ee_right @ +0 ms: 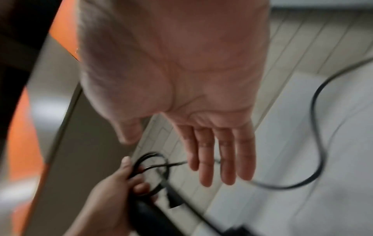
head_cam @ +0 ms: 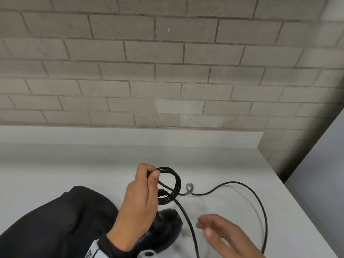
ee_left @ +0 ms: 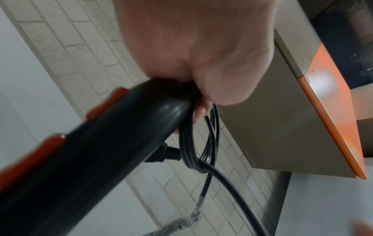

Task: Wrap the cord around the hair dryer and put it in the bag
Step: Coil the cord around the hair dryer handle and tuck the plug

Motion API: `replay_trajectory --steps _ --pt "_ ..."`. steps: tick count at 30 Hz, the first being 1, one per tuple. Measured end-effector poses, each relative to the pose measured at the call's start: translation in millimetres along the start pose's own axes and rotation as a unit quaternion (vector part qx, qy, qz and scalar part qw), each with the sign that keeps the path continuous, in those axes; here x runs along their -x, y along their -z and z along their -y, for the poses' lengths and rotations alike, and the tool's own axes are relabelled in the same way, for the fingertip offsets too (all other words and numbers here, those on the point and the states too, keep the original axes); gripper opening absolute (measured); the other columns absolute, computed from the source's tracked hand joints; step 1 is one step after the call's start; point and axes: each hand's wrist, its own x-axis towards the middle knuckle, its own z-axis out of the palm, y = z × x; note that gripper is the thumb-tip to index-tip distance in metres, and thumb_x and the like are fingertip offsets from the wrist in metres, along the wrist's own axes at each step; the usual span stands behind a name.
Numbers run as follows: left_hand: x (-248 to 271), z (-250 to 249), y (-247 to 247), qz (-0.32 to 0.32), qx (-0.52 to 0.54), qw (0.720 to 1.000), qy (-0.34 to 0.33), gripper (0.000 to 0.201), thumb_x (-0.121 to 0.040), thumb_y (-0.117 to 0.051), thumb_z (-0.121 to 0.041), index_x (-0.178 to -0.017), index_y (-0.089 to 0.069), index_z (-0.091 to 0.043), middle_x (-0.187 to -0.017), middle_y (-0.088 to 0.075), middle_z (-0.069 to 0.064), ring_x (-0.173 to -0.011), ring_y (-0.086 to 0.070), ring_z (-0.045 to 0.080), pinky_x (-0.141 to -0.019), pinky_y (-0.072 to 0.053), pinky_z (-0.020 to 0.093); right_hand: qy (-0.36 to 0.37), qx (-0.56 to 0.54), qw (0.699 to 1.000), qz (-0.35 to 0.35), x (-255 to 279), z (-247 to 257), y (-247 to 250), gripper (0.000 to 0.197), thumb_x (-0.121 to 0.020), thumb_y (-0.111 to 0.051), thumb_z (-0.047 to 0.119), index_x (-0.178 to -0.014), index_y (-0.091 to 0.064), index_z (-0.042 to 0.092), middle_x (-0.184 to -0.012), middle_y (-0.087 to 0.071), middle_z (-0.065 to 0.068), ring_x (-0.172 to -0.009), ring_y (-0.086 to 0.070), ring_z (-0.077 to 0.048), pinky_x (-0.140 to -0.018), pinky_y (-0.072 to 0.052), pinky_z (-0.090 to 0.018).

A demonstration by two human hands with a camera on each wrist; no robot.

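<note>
My left hand [head_cam: 150, 173] grips the handle of the black hair dryer [head_cam: 167, 228] and, under the thumb, pinches several small loops of its black cord [head_cam: 176, 183]. The left wrist view shows that handle [ee_left: 101, 151] with red switches and the cord loops [ee_left: 193, 143] beside it. The rest of the cord [head_cam: 260, 207] lies loose in a wide arc on the white table [head_cam: 74, 164], with a bit of clear tape [head_cam: 189, 189] on it. My right hand [head_cam: 204, 228] hovers open and blurred to the right of the dryer, its fingers [ee_right: 226, 159] straight and holding nothing. Black fabric [head_cam: 65, 220], perhaps the bag, lies at the left.
A grey brick wall [head_cam: 167, 71] stands behind the table. The table's right edge [head_cam: 307, 211] runs diagonally past the loose cord. A beige panel with an orange face [ee_left: 333, 111] shows in both wrist views.
</note>
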Motion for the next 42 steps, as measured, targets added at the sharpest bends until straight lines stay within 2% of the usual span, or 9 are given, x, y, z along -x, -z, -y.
replay_trajectory --steps 3,7,17,21,25,31,34,36,42 --pt "0.3 -1.3 -1.1 -0.002 -0.005 1.0 -0.004 0.033 -0.093 -0.026 -0.066 -0.089 -0.044 -0.039 -0.051 -0.04 -0.003 -0.046 -0.036 0.015 -0.048 -0.04 0.047 -0.032 -0.172 0.984 0.023 -25.8 19.2 -36.9 0.03 -0.085 -0.059 0.042 -0.099 -0.07 0.018 -0.089 -0.077 0.0 -0.079 -0.071 -0.014 -0.077 -0.056 -0.027" --pt "0.1 -1.1 -1.4 -0.01 -0.006 1.0 -0.011 0.031 -0.095 -0.025 -0.064 -0.089 -0.043 -0.038 -0.052 -0.042 -0.005 -0.046 -0.036 0.009 -0.044 -0.037 0.033 -0.021 -0.224 0.973 0.048 -32.6 36.5 -48.9 0.019 -0.1 -0.052 0.017 -0.094 -0.068 0.008 -0.057 -0.057 -0.002 -0.043 -0.04 -0.01 -0.045 -0.036 -0.021" --pt "-2.8 8.1 4.4 -0.023 0.011 1.0 0.006 0.034 -0.094 -0.026 -0.067 -0.087 -0.044 -0.039 -0.05 -0.038 -0.007 -0.046 -0.031 0.007 -0.044 -0.028 0.027 0.071 -0.148 0.973 -0.161 7.8 17.6 4.4 0.052 -0.068 -0.059 0.06 -0.054 -0.054 0.011 -0.049 -0.032 -0.003 -0.045 -0.028 -0.014 -0.045 -0.021 -0.02" --pt "-3.9 7.4 2.1 -0.018 0.009 1.0 0.0 0.036 -0.093 -0.025 -0.068 -0.087 -0.045 -0.039 -0.05 -0.039 -0.008 -0.046 -0.034 0.007 -0.044 -0.03 0.025 0.035 0.032 0.985 -0.169 -0.6 -30.2 22.7 0.041 -0.088 -0.069 0.022 -0.05 -0.054 0.024 -0.05 -0.043 0.002 -0.046 -0.035 -0.006 -0.048 -0.03 -0.016" --pt "0.0 1.8 -1.5 -0.005 0.007 1.0 -0.011 0.035 -0.094 -0.025 -0.065 -0.086 -0.046 -0.039 -0.052 -0.042 -0.007 -0.047 -0.036 0.008 -0.045 -0.032 0.031 0.027 0.254 0.956 -0.148 -15.0 -57.3 20.7 0.034 -0.084 -0.065 0.025 -0.095 -0.048 0.052 -0.104 -0.053 0.02 -0.085 -0.055 -0.003 -0.07 -0.04 -0.009" --pt "5.7 -5.5 -8.2 0.022 0.009 1.0 -0.02 0.034 -0.093 -0.028 -0.068 -0.087 -0.046 -0.04 -0.053 -0.041 -0.005 -0.048 -0.036 0.008 -0.047 -0.036 0.041 0.198 0.282 0.934 -0.092 -39.5 -27.9 -9.9 0.064 -0.087 -0.052 0.062 -0.14 -0.018 0.05 -0.151 -0.009 0.035 -0.141 -0.001 0.013 -0.114 -0.007 -0.013" --pt "8.0 -6.9 -9.1 0.026 0.013 0.999 -0.021 0.029 -0.093 -0.031 -0.066 -0.089 -0.045 -0.041 -0.053 -0.043 -0.006 -0.047 -0.037 0.008 -0.045 -0.032 0.029 0.227 0.252 0.94 -0.029 -41.5 -5.8 -18.4 0.04 -0.09 -0.048 0.061 -0.124 -0.028 0.051 -0.127 -0.041 0.039 -0.133 -0.026 0.015 -0.114 -0.019 -0.016" --pt "8.1 -7.7 -7.7 0.019 0.006 1.0 -0.017 0.028 -0.095 -0.029 -0.064 -0.09 -0.045 -0.042 -0.055 -0.046 -0.006 -0.048 -0.039 0.007 -0.045 -0.034 0.028 0.257 0.254 0.93 -0.066 -38.2 1.5 -17.8 0.021 -0.092 -0.048 0.057 -0.107 -0.039 0.048 -0.088 -0.056 0.026 -0.098 -0.053 0.005 -0.085 -0.038 -0.012" --pt "5.8 -11.8 -9.4 0.008 -0.041 0.999 -0.014 0.028 -0.097 -0.026 -0.055 -0.091 -0.044 -0.035 -0.056 -0.044 -0.007 -0.051 -0.04 0.007 -0.051 -0.032 0.023 0.417 0.328 0.821 -0.212 -26.1 33.2 -9.3 0.021 -0.092 -0.055 0.032 -0.08 -0.064 0.017 -0.065 -0.049 0.006 -0.061 -0.044 -0.012 -0.061 -0.036 -0.016"
